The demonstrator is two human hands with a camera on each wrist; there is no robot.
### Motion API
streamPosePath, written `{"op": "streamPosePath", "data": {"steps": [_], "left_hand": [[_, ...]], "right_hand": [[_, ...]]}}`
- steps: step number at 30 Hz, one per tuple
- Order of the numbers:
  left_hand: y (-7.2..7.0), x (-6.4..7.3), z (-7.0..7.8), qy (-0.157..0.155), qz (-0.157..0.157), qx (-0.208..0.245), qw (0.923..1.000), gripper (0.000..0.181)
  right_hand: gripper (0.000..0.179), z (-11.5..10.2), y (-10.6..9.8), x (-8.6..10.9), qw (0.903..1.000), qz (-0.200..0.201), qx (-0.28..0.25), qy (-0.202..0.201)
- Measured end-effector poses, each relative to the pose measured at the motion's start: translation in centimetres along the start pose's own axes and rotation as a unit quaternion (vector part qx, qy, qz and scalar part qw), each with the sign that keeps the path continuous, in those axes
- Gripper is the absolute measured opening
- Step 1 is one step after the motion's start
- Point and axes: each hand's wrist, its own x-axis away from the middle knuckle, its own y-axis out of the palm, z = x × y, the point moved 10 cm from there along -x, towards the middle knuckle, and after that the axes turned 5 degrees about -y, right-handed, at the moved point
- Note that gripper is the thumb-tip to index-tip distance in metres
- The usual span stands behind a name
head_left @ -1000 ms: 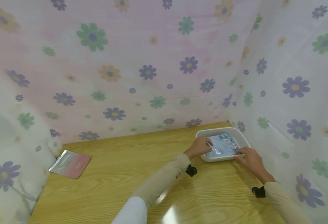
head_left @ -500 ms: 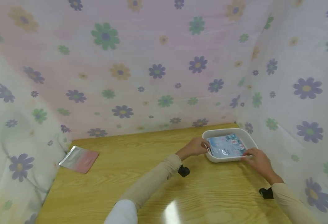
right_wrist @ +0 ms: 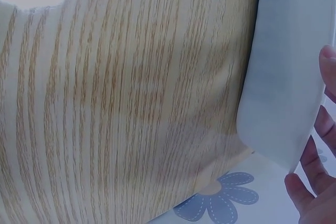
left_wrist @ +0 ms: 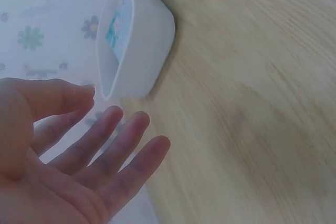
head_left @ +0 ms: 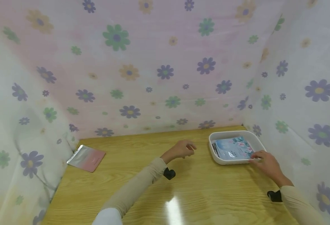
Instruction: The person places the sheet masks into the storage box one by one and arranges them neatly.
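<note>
A white plastic basket with rounded corners stands on the table at the right. In it lies a flat light-blue packet with a pink and teal flower print, and the dark edge of another flat item shows at its left end. My right hand holds the rim at the near right corner, fingers over the edge; the right wrist view has its fingertips along that rim. Left of the basket, my left hand hovers over the table, fingers loosely bent and nothing between them, as the left wrist view shows too.
A silver and pink flat pouch lies at the table's far left. The wood-grain table meets flower-printed curtains at the back and both sides. A black wrist camera hangs below the left wrist.
My left hand has let go at the basket's left end and drawn back to the left. My right hand stays at the near right corner. The head view has shifted slightly.
</note>
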Motion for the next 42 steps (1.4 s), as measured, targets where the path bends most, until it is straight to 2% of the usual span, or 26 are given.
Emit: {"op": "streamPosePath", "data": {"steps": [9,19,26,31,36,42], "left_hand": [[-3.0,2.6,-2.9,-0.021,0.015,0.048,0.9985,0.024],[-6.3,5.4,-5.4,-0.041,0.051,0.081,0.9946,0.025],[-8.3,7.3,-7.8,-0.056,0.082,0.099,0.9901,0.026],[-9.5,9.3,-10.2,-0.067,0.104,0.148,0.9811,0.029],[-11.0,11.8,-12.4,-0.085,0.131,0.199,0.9675,0.03],[-12.7,14.7,-14.8,-0.113,0.166,0.232,0.9517,0.033]], "right_hand": [[0.016,0.5,-0.3,0.2,1.0,0.001,0.004,0.006],[0.017,0.5,-0.6,0.3,0.9999,0.001,0.011,0.004],[0.016,0.4,-0.3,0.1,0.9998,0.008,0.018,-0.01],[0.017,0.5,0.0,0.2,0.9999,0.004,0.015,0.0],[0.016,0.7,0.4,0.3,0.9999,-0.004,0.007,0.011],[0.016,0.8,0.5,0.3,0.9999,-0.003,0.012,0.01]]}}
